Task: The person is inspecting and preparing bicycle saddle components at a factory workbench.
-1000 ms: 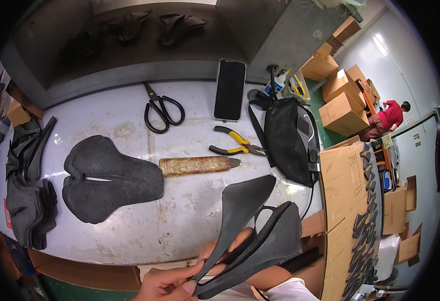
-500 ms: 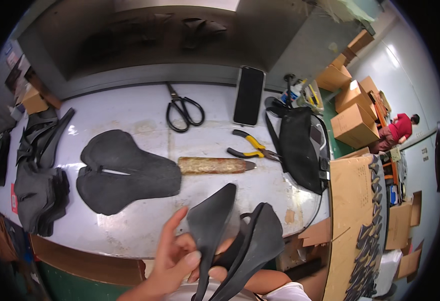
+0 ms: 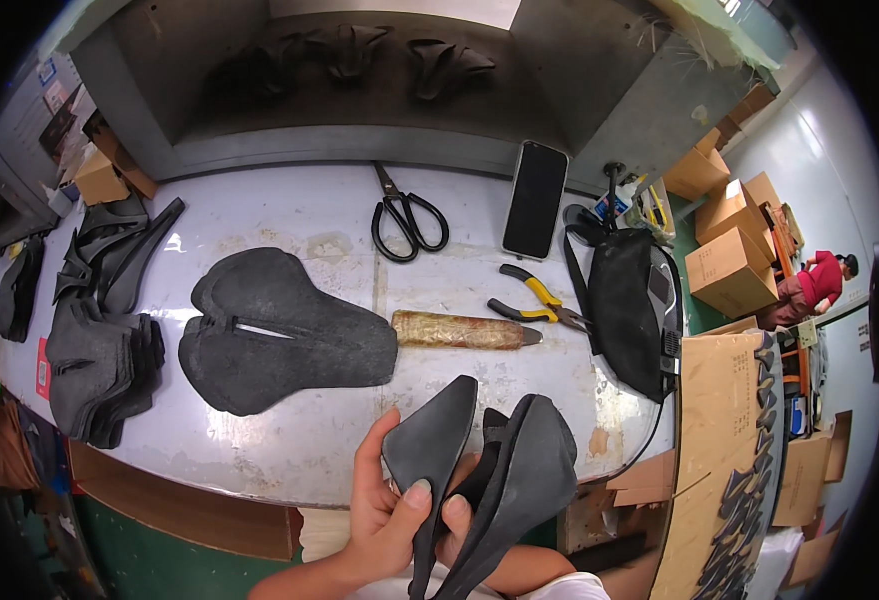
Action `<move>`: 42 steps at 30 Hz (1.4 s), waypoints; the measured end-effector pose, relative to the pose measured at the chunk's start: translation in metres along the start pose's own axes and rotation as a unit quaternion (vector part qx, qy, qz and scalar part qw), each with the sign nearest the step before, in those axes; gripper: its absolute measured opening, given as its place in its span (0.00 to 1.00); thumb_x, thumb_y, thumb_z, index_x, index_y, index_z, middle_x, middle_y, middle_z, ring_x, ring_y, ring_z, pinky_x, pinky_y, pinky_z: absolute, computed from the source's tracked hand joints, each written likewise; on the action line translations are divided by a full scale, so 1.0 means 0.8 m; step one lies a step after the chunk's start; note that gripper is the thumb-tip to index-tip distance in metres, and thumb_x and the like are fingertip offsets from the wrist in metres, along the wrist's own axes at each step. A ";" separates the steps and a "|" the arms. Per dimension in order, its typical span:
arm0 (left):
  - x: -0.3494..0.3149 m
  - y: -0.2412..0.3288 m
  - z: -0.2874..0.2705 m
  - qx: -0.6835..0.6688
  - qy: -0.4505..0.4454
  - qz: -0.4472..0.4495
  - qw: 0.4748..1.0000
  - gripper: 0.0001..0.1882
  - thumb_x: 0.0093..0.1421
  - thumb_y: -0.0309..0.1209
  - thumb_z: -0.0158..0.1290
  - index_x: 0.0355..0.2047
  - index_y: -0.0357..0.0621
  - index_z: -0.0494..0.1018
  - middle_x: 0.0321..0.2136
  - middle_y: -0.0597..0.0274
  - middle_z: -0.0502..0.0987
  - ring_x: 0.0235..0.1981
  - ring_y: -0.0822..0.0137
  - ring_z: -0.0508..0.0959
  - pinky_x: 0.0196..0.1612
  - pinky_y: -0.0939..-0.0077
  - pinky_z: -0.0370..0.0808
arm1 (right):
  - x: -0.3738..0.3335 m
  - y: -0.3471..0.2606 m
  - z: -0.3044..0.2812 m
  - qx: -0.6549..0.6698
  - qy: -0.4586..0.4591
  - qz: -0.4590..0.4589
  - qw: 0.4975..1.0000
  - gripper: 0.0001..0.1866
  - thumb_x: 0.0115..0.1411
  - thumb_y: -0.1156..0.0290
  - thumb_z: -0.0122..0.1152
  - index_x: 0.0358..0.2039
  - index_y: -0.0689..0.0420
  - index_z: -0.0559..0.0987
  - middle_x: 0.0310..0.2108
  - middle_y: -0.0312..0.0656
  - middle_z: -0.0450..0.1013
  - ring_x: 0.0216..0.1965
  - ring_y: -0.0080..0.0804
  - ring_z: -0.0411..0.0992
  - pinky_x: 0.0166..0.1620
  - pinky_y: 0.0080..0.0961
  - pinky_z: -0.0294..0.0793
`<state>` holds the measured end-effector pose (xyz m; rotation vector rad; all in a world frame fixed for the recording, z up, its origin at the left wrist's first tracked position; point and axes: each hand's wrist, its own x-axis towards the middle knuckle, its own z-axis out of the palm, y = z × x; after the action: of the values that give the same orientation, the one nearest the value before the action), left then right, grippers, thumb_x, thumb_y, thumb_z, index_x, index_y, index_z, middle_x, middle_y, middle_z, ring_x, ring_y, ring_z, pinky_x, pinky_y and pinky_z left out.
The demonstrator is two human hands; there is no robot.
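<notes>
Close to me, both hands hold a black saddle pad (image 3: 524, 465) with two broad wings that narrow downward. My left hand (image 3: 384, 525) is closed on the left wing, thumb on its lower inner edge and fingers behind it. Between the wings, my right hand (image 3: 454, 520) grips the pad with its thumb showing; most of its fingers are hidden. Beyond them a flat black saddle-shaped piece (image 3: 294, 340) with a central slit lies on the white table (image 3: 289, 445). A tape-wrapped handle (image 3: 459, 330) with a dark metal tip sticks out beside its narrow end.
Black-handled scissors (image 3: 409, 220), a phone (image 3: 536, 200), yellow-black pliers (image 3: 541, 302) and a black pouch (image 3: 624, 310) lie further back. Stacked black pieces (image 3: 104, 375) stand at left. A grey metal box (image 3: 359, 155) borders the back. Cartons (image 3: 729, 275) and a person (image 3: 817, 282) are at far right.
The view has shifted, so the table and its things sit further right in the picture. My left hand has closed more around the left wing; both hands still hold the saddle pad.
</notes>
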<state>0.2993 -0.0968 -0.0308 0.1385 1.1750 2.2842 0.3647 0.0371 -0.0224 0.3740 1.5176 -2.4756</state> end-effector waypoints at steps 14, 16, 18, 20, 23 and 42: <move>-0.002 0.018 0.003 0.045 -0.062 0.025 0.997 0.36 0.65 0.23 0.45 0.67 0.42 0.37 0.51 0.48 0.68 0.46 0.69 0.73 0.51 0.74 0.68 | -0.023 0.000 -0.011 0.047 0.109 -0.045 0.992 0.16 0.58 0.66 0.64 0.41 0.64 0.77 0.37 0.51 0.77 0.41 0.39 0.76 0.47 0.32 0.76; 0.000 0.037 -0.015 0.073 -0.104 -0.038 0.991 0.36 0.65 0.23 0.46 0.67 0.42 0.39 0.50 0.52 0.69 0.45 0.72 0.73 0.48 0.78 0.68 | -0.021 0.005 -0.015 0.059 0.118 -0.048 0.990 0.15 0.58 0.66 0.64 0.42 0.64 0.77 0.37 0.51 0.77 0.41 0.39 0.76 0.47 0.32 0.76; 0.004 0.055 -0.030 0.145 -0.172 -0.123 0.967 0.33 0.64 0.22 0.49 0.67 0.41 0.47 0.48 0.59 0.70 0.42 0.78 0.71 0.41 0.86 0.68 | 0.002 0.011 -0.061 0.147 -0.019 -0.105 0.983 0.10 0.54 0.75 0.66 0.36 0.64 0.79 0.35 0.53 0.77 0.42 0.42 0.77 0.47 0.33 0.76; 0.000 0.060 -0.037 0.136 -0.167 -0.156 0.964 0.34 0.62 0.20 0.49 0.66 0.40 0.47 0.50 0.57 0.70 0.46 0.76 0.71 0.46 0.83 0.68 | 0.008 0.009 -0.076 -0.065 -0.028 -0.188 0.980 0.05 0.50 0.79 0.68 0.28 0.64 0.81 0.34 0.51 0.76 0.39 0.38 0.76 0.42 0.30 0.75; -0.001 0.062 -0.034 0.101 -0.161 -0.192 0.963 0.35 0.60 0.18 0.49 0.66 0.39 0.48 0.52 0.55 0.70 0.50 0.73 0.71 0.51 0.79 0.68 | 0.007 0.011 -0.056 -0.176 0.092 -0.311 0.929 0.06 0.47 0.80 0.71 0.27 0.63 0.82 0.34 0.44 0.72 0.36 0.34 0.73 0.38 0.27 0.72; 0.005 0.076 -0.052 0.144 -0.240 -0.232 0.932 0.40 0.61 0.20 0.53 0.69 0.42 0.45 0.45 0.61 0.71 0.38 0.79 0.70 0.40 0.86 0.66 | -0.006 -0.013 -0.044 -0.114 -0.034 -0.338 0.934 0.06 0.54 0.82 0.63 0.33 0.70 0.78 0.56 0.60 0.62 0.57 0.63 0.65 0.56 0.50 0.71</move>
<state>0.2555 -0.1521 -0.0092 0.4519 1.1227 1.5416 0.3695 0.0732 -0.0271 -0.3352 2.1502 -2.6733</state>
